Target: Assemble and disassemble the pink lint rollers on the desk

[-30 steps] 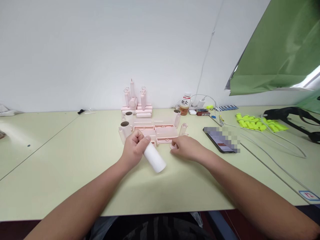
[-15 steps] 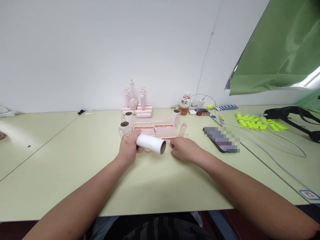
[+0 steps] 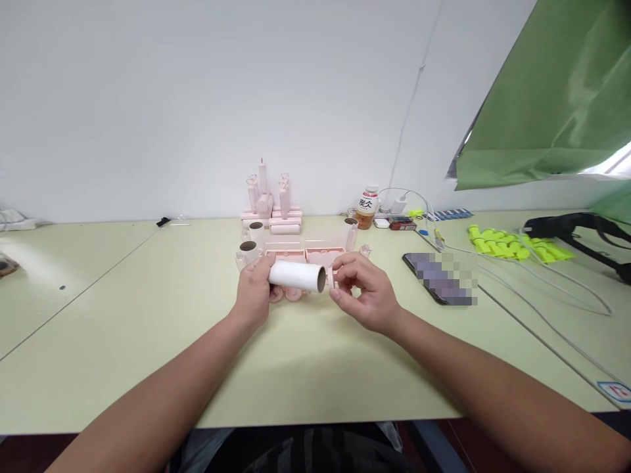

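A white roll with a brown cardboard core point(image 3: 296, 276) lies across my left hand point(image 3: 254, 286), whose fingers are wrapped round its left end. The roll's hollow end points right. Just off that opening, my right hand point(image 3: 367, 289) pinches a small pale pink round cap point(image 3: 330, 277) on edge between thumb and fingers. A narrow gap separates cap and roll. Behind the hands are pink trays point(image 3: 286, 255), partly hidden, and more upright white rolls point(image 3: 249, 249). Several pink round caps point(image 3: 294, 293) lie below the held roll.
Pink assembled rollers point(image 3: 286, 223) are stacked by the wall. At the back stands a labelled bottle point(image 3: 367, 207). To the right lie a phone point(image 3: 438, 279), white cables point(image 3: 542, 295), yellow-green pieces point(image 3: 517, 243) and a black strapped object point(image 3: 566, 226).
My right hand has lifted from the table with the pink cap and turned it toward the roll's open end. The roll in my left hand has become more level.
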Tool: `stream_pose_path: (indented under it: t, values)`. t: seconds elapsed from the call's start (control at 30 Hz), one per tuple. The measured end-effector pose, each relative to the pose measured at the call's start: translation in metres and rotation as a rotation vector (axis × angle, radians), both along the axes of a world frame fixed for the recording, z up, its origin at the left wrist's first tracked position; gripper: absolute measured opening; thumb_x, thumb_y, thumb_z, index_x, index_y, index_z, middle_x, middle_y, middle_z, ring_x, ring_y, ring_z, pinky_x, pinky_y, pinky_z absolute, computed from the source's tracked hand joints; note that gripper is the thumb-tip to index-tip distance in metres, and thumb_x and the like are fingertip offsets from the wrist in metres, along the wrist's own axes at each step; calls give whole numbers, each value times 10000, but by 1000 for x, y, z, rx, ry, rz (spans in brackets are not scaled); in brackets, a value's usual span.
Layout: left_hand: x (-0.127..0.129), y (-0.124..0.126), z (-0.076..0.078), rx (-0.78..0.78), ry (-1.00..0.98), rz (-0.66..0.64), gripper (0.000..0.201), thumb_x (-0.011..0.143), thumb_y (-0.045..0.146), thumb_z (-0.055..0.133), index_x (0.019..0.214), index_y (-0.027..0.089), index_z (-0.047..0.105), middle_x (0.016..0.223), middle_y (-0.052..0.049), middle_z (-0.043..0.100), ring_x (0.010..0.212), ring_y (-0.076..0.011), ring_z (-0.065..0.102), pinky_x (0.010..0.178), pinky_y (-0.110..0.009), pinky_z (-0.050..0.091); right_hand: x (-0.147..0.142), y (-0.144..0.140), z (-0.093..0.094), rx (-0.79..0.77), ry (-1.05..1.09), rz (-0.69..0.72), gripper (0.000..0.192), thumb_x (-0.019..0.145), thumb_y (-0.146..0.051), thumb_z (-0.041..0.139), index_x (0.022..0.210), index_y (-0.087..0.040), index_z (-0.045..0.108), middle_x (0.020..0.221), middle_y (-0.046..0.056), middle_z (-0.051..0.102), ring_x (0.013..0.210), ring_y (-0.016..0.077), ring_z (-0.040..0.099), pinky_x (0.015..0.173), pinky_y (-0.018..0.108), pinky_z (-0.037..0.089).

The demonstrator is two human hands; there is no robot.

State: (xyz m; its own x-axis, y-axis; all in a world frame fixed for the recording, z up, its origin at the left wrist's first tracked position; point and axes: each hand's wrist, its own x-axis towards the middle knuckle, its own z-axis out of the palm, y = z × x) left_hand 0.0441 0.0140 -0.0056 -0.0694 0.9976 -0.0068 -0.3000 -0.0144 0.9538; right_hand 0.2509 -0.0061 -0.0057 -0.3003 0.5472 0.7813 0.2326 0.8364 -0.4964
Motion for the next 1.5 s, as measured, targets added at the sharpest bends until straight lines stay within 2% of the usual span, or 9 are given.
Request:
stream_pose_path:
  t: [0.2, 0.47, 0.67, 0.83, 1.1, 1.17, 1.23, 1.33, 1.5]
  values:
    - [0, 2, -8, 39, 44, -10, 317, 768, 463, 621, 687, 179, 507, 440, 41, 448, 348, -91, 400, 341, -202, 268, -4, -1, -2, 109, -42, -50, 107, 796, -174, 648, 838, -213, 557, 923, 53, 565, 600, 105, 486, 489, 251, 441]
    - [1, 1, -10, 82, 91, -19, 345, 790, 492, 626, 749, 206, 438, 463, 70, 463, 345, -93, 425, 344, -193, 284, -3, -2, -2, -52, -47, -166, 67, 837, -257, 605, 872, -224, 558, 1005, 75, 633, 644, 133, 549, 561, 299, 502]
    - [1, -3, -9, 118, 259, -305, 357, 834, 547, 561, 882, 207, 464, 556, 45, 552, 389, -84, 440, 350, -168, 268, 0, 4, -9, -75, 70, -113, 115, 866, -261, 613, 972, -223, 589, 1084, 85, 616, 703, 133, 565, 587, 298, 525]
    - [0, -10, -12, 247, 453, -552, 472, 748, 539, 690, 1033, 181, 578, 781, 1, 576, 561, -93, 492, 446, -194, 412, 0, 5, -12, -107, 112, -72, 131, 882, -256, 609, 1009, -224, 601, 1114, 93, 588, 758, 150, 573, 585, 308, 540]
    - [-1, -13, -9, 245, 404, -490, 465, 818, 521, 623, 1131, 188, 536, 853, -34, 601, 583, -99, 483, 465, -194, 420, 0, 1, -6, -129, 142, -105, 371, 840, -270, 638, 1183, -272, 495, 1202, 77, 492, 690, 106, 575, 613, 296, 519]
    - [-4, -13, -9, 244, 380, -527, 577, 835, 496, 618, 1312, 224, 441, 879, -36, 608, 569, -94, 489, 474, -195, 419, 1, 2, -5, -168, 80, -65, 332, 844, -263, 626, 1159, -258, 518, 1151, 68, 533, 690, 110, 573, 619, 291, 504]
    - [-6, -15, -9, 244, 371, -600, 802, 843, 453, 630, 1495, 308, 186, 959, -46, 611, 567, -93, 510, 491, -208, 435, 3, 4, -5, -201, 16, -20, 269, 851, -254, 612, 1111, -237, 549, 1079, 56, 577, 669, 108, 560, 616, 284, 487]
    - [-8, -19, -7, 212, 375, -751, 1018, 829, 398, 660, 1521, 391, -86, 1071, -69, 602, 610, -114, 555, 528, -239, 461, 5, 6, -6, -246, -6, 13, 240, 855, -273, 598, 1085, -218, 555, 1004, 49, 607, 639, 108, 542, 577, 266, 463]
    - [-7, -20, -5, 221, 466, -775, 866, 736, 333, 735, 1478, 316, 290, 1003, -60, 608, 793, -190, 576, 651, -283, 469, 8, 5, 5, -220, -271, -96, 152, 889, -267, 524, 978, -200, 626, 905, 41, 677, 684, 137, 582, 650, 274, 459]
